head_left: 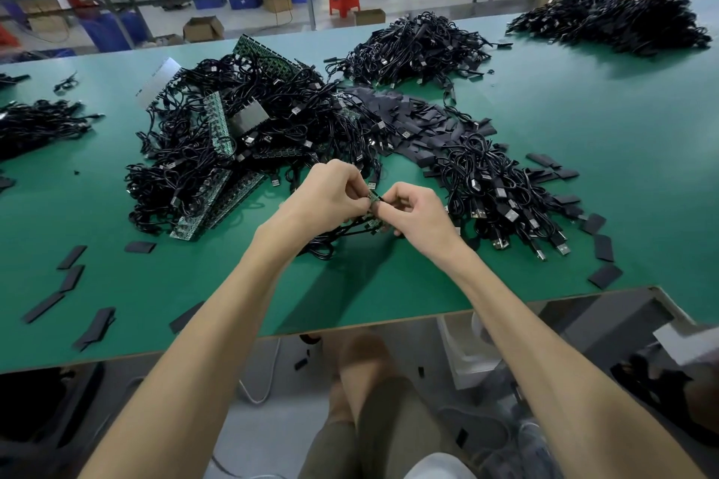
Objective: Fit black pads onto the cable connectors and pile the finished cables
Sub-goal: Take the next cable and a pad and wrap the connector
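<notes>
**One connector in hand, heaps of cable waiting**

Seen through my headset feed: at nine o'clock from the hands, a small heap (39,124) of black cables lies on the green table (583,121). Loose black pads (72,257) are strewn toward seven o'clock, near the front edge. At eleven o'clock sits the largest tangle (186,175), with cables wound among green circuit-board strips (218,121). I judge this to be the unworked stock.

At centre, the left hand (330,198) and right hand (412,214) meet just above the table. Both have their fingers curled, and together they pinch one small green connector (374,198) between thumbs and fingertips. Its cable (330,241) loops down below the wrists. I cannot tell whether a pad is already seated on it.

At one o'clock lies a spread of flat pads (408,113), and behind it, near twelve, a far heap (416,47) of cables. At three o'clock, just beside the right hand, a fanned pile (502,202) shows rows of metal plugs. That is likely the finished work, though I cannot confirm it from here. A further mound (611,19) sits at two o'clock by the back edge.

My reading is that the job is well under way but far from done, since the eleven o'clock tangle is the largest heap.

No brand, label or lettering is legible anywhere in the view.
</notes>
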A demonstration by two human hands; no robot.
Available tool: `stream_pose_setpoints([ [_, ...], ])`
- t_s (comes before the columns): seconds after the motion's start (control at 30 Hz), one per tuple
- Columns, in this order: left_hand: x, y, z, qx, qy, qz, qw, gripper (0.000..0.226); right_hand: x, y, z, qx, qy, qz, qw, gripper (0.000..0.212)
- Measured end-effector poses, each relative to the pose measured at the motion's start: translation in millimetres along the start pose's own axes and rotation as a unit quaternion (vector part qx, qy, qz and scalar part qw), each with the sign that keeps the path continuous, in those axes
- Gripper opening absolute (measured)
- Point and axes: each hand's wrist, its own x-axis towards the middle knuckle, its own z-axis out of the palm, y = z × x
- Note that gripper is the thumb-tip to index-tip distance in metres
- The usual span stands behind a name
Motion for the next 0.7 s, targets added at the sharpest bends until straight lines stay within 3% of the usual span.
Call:
stream_pose_setpoints([
  [0.4, -3.6, -6.8, 18.7, -0.011, 0.054, 0.021, 0.998, 0.002, 0.3, -1.8, 0.4, -0.048, 0.024, 0.007, 0.999, 0.025],
  [0.57, -3.1, -5.1, 8.9, -0.034, 0.125, 0.021, 0.991, 0.007, 1.4, -0.3, 1.5, -0.05, 0.006, 0.003, 0.999, 0.016],
  [0.63, -5.7, 2.2, 3.1, -0.062, 0.162, 0.039, 0.984, 0.004, 1.8, 0.5, 2.4, -0.057, 0.001, 0.004, 0.998, 0.01],
  [0.7, -8.0, 12.2, -0.4, -0.127, 0.164, 0.065, 0.976, 0.003, 0.8, -0.5, 2.1, -0.042, -0.007, 0.016, 0.999, 0.021],
])
